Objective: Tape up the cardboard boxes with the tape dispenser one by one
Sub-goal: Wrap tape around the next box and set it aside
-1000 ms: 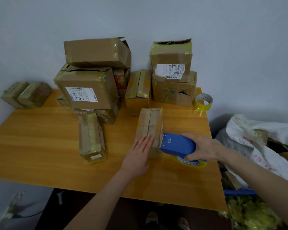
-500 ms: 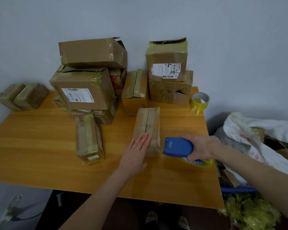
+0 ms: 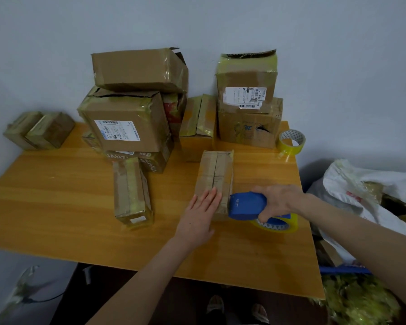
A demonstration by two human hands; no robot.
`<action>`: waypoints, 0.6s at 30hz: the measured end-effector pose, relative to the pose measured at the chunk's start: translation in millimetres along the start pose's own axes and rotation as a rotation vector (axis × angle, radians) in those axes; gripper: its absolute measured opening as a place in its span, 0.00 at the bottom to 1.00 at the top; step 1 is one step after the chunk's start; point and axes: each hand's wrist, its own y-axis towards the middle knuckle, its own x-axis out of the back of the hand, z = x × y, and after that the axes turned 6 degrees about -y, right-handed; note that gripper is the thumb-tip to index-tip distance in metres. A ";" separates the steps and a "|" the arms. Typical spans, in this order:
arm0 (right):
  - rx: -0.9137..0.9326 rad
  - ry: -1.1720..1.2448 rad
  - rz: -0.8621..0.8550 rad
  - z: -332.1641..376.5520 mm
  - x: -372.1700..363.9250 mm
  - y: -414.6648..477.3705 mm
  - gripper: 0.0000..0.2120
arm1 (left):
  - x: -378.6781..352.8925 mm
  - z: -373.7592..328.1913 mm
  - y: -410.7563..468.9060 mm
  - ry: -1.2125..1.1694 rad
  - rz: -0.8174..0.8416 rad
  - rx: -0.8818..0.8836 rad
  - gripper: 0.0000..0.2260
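A small oblong cardboard box point(image 3: 217, 171) lies on the wooden table point(image 3: 56, 207), its top seam running away from me. My left hand point(image 3: 201, 215) rests flat on the near end of the box, fingers straight. My right hand point(image 3: 278, 201) grips a blue tape dispenser point(image 3: 246, 205) with a yellow tape roll point(image 3: 279, 225) under it. The dispenser's nose touches the box's near right side.
Taped cardboard boxes are stacked at the back left point(image 3: 127, 118) and back right point(image 3: 247, 99). Another small box point(image 3: 130, 191) lies left of centre. A loose tape roll point(image 3: 291, 140) stands at the table's back right. A white bag point(image 3: 373, 191) sits beyond the right edge.
The dispenser had drawn back to the right of the box half a second ago; it now touches the box's near right side again. My left hand stays flat on the box.
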 end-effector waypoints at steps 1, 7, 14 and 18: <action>0.000 0.042 0.027 0.0 1.8 1.7 0.34 | 0.3 0.4 -0.1 -0.002 0.002 -0.004 0.41; -0.131 0.096 -0.015 -10.7 -2.6 -5.8 0.32 | 1.8 -0.1 -0.5 -0.008 0.000 -0.003 0.40; -0.202 0.830 -0.235 -14.3 -12.7 -1.2 0.24 | 3.8 -6.2 2.9 -0.023 0.010 0.012 0.41; -0.320 1.258 -0.324 -12.0 -35.0 9.5 0.23 | 4.6 -6.5 3.4 -0.049 0.013 0.008 0.41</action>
